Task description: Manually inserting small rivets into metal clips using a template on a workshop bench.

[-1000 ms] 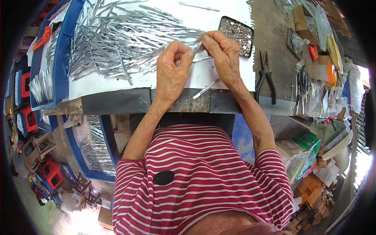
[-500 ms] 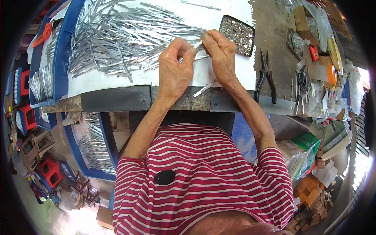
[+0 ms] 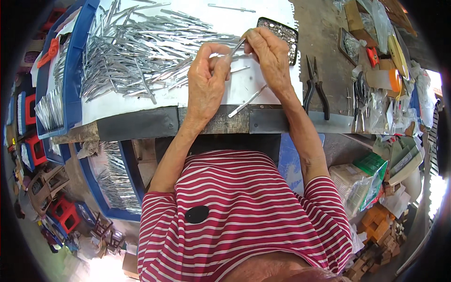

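pliers (image 3: pixel 314 80) and heaped metal strips (image 3: pixel 136 58) show a workshop.

One black tray (image 3: pixel 297 44). Left of it, one left hand (image 3: pixel 206 89) and heaped strips (image 3: pixel 150 51) beyond counting; partly covering it, one right hand (image 3: pixel 271 56). Between both hands, one metal strip (image 3: pixel 238 46). Below it, one loose strip (image 3: pixel 248 102); lower right, one pair of pliers (image 3: pixel 316 87); upper left, one slim pen (image 3: pixel 231 7).
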A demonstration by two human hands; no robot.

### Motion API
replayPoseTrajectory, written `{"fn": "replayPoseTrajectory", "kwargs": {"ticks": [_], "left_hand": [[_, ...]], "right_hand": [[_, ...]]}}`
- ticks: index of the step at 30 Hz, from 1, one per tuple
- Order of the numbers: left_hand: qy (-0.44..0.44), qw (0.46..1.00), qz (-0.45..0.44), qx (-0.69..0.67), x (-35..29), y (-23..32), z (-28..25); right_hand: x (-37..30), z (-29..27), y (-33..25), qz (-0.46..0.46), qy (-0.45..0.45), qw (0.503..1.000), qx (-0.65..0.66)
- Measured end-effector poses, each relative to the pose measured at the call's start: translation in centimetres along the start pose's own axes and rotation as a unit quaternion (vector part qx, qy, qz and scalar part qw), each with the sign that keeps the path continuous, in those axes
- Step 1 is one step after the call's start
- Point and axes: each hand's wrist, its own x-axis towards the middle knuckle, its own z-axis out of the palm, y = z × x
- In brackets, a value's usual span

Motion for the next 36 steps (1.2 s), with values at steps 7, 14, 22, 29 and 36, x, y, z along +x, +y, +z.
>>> {"fn": "replayPoseTrajectory", "kwargs": {"ticks": [7, 14, 22, 29, 36], "left_hand": [[0.014, 1.000, 0.007, 0.022, -0.3, -0.1, -0.7], [0.027, 0.998, 0.051, 0.038, -0.6, -0.6, -1.1], [0.035, 0.998, 0.033, 0.029, -0.7, -1.2, -2.0], [0.026, 0.998, 0.031, 0.041, -0.3, -1.7, -1.5], [0.014, 0.999, 0.026, 0.028, 0.2, -1.6, -1.1]], "right_hand": [[1.0, -1.3, 0.3, 0.006, 0.059, 0.997, 0.054], [0.9, -2.2, 0.0, -0.011, 0.094, 0.995, 0.027], [0.4, -4.4, 0.8, -0.015, 0.154, 0.983, -0.098], [0.1, -4.7, 3.2, 0.005, 0.082, 0.960, -0.267], [0.0, -4.3, 3.0, -0.025, 0.062, 0.917, -0.394]]}}
